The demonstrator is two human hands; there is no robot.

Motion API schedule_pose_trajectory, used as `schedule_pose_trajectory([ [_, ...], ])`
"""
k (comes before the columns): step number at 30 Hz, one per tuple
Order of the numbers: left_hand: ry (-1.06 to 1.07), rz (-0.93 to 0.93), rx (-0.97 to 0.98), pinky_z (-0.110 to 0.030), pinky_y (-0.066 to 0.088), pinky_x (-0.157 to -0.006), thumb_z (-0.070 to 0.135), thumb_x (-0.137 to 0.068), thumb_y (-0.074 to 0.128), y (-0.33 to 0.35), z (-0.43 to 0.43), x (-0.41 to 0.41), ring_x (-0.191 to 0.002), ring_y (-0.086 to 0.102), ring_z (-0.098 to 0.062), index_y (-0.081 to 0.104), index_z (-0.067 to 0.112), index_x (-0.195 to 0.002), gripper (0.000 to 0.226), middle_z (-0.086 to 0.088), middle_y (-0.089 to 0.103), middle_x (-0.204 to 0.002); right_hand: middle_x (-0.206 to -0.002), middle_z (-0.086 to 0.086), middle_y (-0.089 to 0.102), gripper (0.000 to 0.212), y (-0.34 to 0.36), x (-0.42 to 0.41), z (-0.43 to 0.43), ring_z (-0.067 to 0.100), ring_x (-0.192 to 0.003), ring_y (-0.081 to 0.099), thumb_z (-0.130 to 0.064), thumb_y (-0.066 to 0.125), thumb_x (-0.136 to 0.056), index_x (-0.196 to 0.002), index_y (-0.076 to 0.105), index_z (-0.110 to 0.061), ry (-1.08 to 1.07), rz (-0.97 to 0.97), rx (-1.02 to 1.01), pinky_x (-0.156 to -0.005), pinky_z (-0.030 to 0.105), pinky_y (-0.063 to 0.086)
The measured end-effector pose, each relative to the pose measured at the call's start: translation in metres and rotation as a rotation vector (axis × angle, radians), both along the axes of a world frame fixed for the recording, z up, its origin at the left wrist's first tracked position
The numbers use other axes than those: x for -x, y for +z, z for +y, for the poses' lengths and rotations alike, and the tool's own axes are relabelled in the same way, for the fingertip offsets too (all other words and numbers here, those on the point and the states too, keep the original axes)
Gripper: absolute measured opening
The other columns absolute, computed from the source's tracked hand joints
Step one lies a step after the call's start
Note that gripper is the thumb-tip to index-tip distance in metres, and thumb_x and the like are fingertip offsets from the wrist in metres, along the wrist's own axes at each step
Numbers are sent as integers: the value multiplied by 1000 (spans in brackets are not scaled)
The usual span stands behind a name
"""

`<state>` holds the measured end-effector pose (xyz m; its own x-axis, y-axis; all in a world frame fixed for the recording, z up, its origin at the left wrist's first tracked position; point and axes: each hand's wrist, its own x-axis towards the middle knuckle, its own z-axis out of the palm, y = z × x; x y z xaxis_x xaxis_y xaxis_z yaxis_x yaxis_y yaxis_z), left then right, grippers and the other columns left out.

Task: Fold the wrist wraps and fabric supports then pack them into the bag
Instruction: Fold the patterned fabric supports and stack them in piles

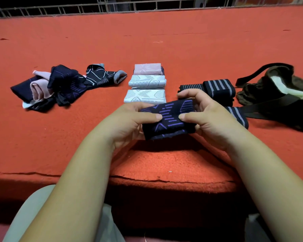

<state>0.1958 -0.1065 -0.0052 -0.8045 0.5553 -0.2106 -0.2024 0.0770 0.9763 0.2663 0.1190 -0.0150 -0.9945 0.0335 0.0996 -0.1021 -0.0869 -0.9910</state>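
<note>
Now left hand (129, 120) and right hand (206, 117) pinch the support (168, 119) by its ends; it looks light, limp knit, so edges seem the surest hold.

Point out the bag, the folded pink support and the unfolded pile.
bag (252, 93), head view, brown outer fabric
folded pink support (147, 69), head view, top face
unfolded pile (65, 81), head view, navy piece at centre

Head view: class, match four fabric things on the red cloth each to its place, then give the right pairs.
Things:
1 navy and purple support
2 brown bag
3 unfolded heap
4 folded pink support

Places:
a far left
b far end of the middle row
c held by left hand and right hand
d far right

Pairs: 1-c, 2-d, 3-a, 4-b
</note>
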Motion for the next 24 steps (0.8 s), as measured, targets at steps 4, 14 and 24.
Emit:
schedule_pose_trajectory([
  [4, 34, 77, 49, -24, 57, -58, -2, -90, 76, 7, -1, -2, -79, 76, -19, 73, 7, -126, 38, -18, 78, -115, -125, 8, 76, 64, 0, 3, 2, 30, -116, 74, 13, 68, -93, -142, 56, -26, -34, 27, -154, -99, 44, 60],
  [14, 428, 319, 85, -43, 62, -79, 11, -69, 98, 3, -2, 13, -87, 80, -27, 58, 4, -113, 59, -12, 80, -97, -87, -5, 65, 38, 0, 7, -11, 9, -70, 57, -16, 79, -90, -100, 47, -34, -287, 139, -425, -74, 39, 53],
  [24, 698, 638, 83, -21, 55, -90, 17, -92, 78, 18, -11, 37, -101, 72, -4, 81, 21, -110, 19, 8, 79, -110, -105, -16, 79, 23, 23, 51, -38, -2, -97, 72, -16, 68, -98, -113, 81, -28, -408, 151, -414, -82, 13, 50],
])
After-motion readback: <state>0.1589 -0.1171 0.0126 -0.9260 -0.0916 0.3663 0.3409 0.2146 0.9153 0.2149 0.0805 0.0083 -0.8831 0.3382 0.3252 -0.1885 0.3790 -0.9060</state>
